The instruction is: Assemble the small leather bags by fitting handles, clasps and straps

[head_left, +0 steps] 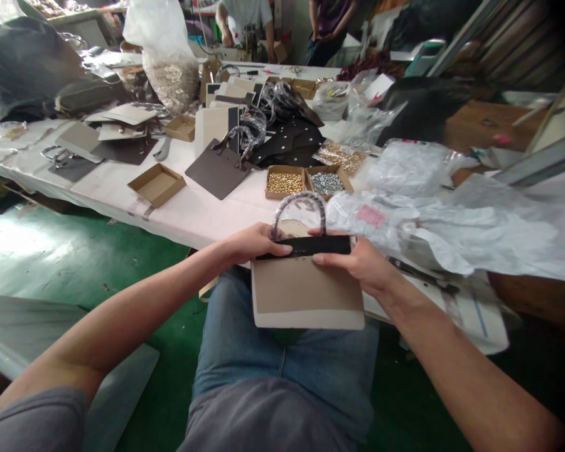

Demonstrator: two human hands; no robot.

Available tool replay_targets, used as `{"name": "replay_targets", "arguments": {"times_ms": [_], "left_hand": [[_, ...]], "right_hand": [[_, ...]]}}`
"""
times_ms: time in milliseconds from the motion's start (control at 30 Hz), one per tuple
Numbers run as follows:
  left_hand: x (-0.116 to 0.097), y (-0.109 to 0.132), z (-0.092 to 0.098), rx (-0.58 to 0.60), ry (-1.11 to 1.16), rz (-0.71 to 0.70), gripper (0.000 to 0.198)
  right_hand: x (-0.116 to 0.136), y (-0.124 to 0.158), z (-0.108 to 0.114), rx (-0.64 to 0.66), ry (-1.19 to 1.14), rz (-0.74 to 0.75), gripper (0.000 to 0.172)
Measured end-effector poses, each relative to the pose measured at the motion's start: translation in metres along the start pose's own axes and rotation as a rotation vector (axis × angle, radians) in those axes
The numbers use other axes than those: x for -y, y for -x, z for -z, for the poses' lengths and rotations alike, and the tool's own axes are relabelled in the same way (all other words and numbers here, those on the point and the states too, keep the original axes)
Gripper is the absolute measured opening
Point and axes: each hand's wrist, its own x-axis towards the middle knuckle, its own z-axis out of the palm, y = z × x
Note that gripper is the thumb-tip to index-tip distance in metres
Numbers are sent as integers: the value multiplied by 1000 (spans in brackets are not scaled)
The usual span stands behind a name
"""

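Note:
I hold a beige bag panel (306, 292) upright over my lap, with a black strip along its top and a plastic-wrapped loop handle (299, 204) rising from it. My left hand (254, 245) grips the top left corner, fingers curled over the black strip. My right hand (358, 257) grips the top right corner, thumb along the strip.
A white table (193, 213) ahead carries two small boxes of gold (285, 182) and silver (327, 183) hardware, an empty cardboard box (156, 184), dark and beige panels, wrapped handles and clear plastic bags (428, 213). Two people stand at the far side. Green floor lies below.

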Motion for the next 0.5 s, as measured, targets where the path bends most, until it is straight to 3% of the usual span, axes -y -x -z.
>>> {"name": "replay_targets", "arguments": {"times_ms": [200,367,500], "left_hand": [[-19,-46,31,-65,-43,148,47],[-15,-71,38,-223,-206,210,46],[-16,-77,37,-301,-350,240,54]], "right_hand": [[-3,-62,4,-61,-65,-77,83],[-20,-82,1,-88,-39,-130,74],[-28,-88,3,-145,151,-65,63]]}}
